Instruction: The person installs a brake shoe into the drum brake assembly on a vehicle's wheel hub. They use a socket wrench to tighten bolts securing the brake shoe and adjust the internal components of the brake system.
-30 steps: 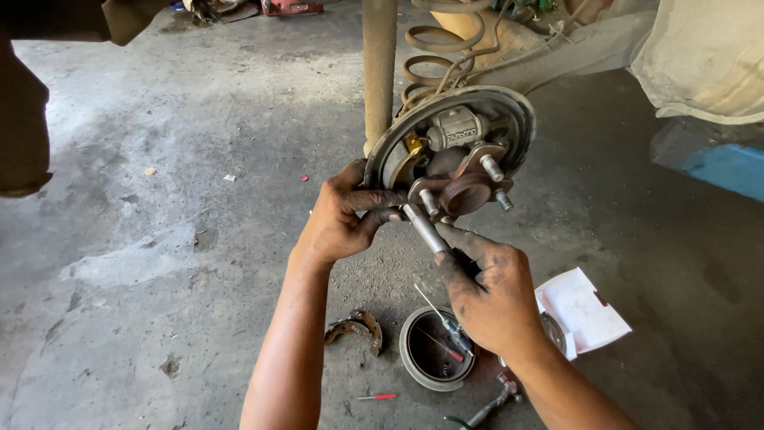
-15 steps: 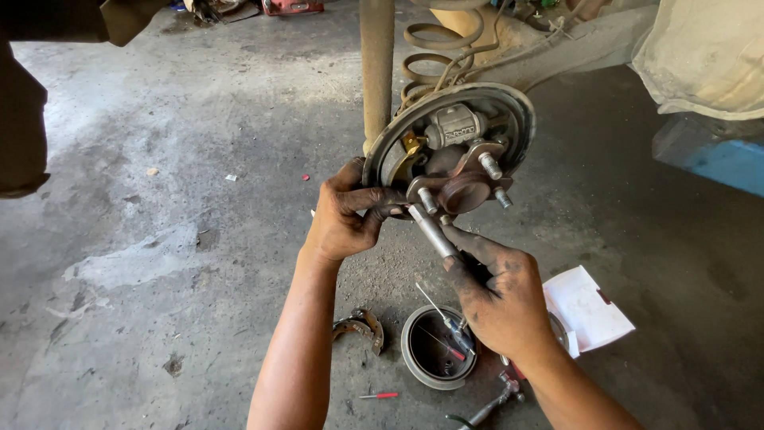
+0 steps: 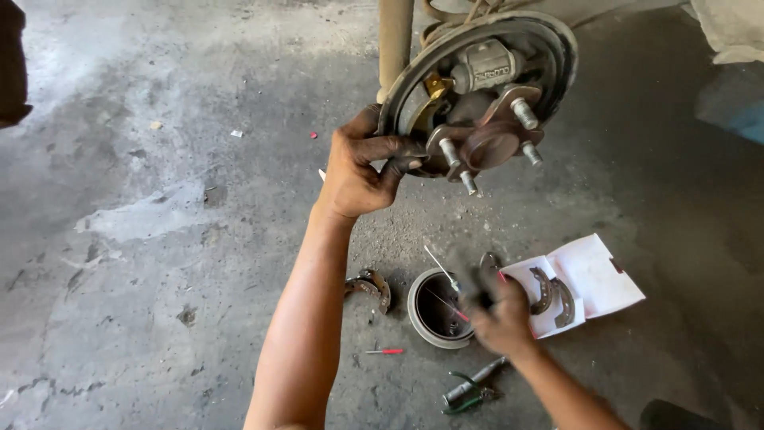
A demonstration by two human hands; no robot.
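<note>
Where left hand [image 3: 358,171] grips, greasy brake plate [image 3: 477,87], perhaps rusty

Grey concrete floor [image 3: 143,239], cracked, stained, dusty. Pale patch at left. Daylight brighter at upper left, shade toward right.

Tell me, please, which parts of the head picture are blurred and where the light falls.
Head view: the right hand is smeared by motion blur above the brake drum; the left hand on the backing plate is sharp; daylight brightens the concrete floor at upper left, the right side lies in shadow.
</note>
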